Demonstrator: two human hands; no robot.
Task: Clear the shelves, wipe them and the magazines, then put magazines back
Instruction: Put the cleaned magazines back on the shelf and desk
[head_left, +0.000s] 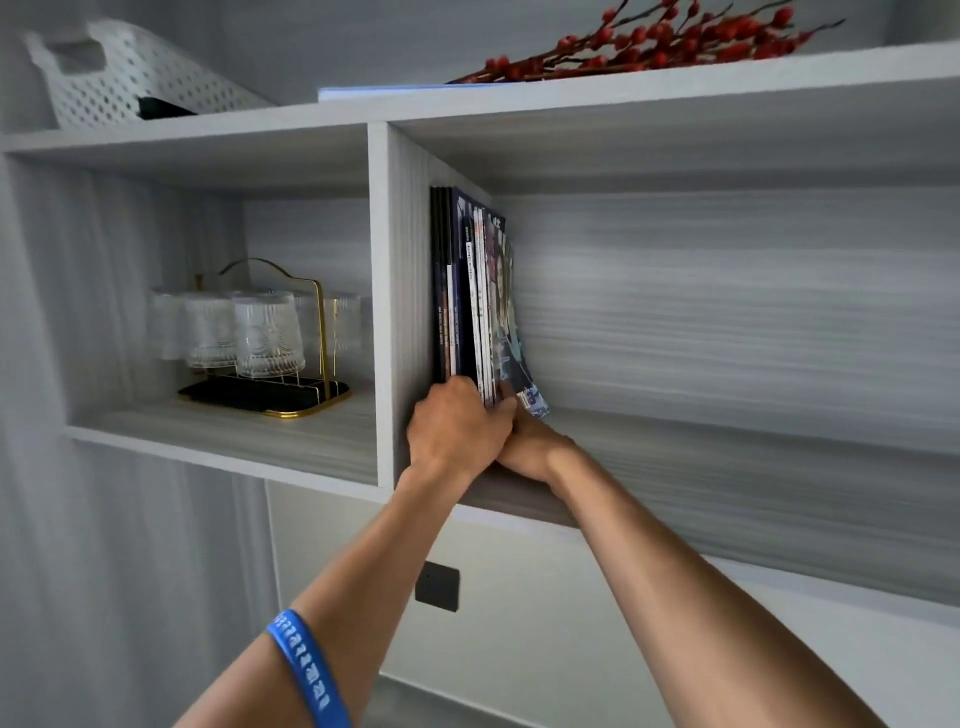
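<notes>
so both my hands are up in the right cubby of the grey shelf right now. the magazines stand upright in a tight row, pushed against the divider at the left wall of that cubby, with the rightmost one leaning out so its bottom corner slides off to the right. my left hand is at the bottom of the row, fingers curled round the lower edges of the spines on the left side, back of the hand facing me. my right hand sits just beside and partly under the left one, tucked in low at the foot of the stack; its fingers are mostly hidden behind the left hand and the magazines, so i can't tell if they're pinching a cover or just pressed flat against it. a blue wristband is on my left forearm, near the bottom of the view.

over in the left cubby there's a gold wire rack with clear ribbed glasses hung upside down on it over a dark tray. up on the top of the unit, a white perforated basket at far left and some red berry branches lying to the right. a dark wall socket sits below the shelf.
</notes>
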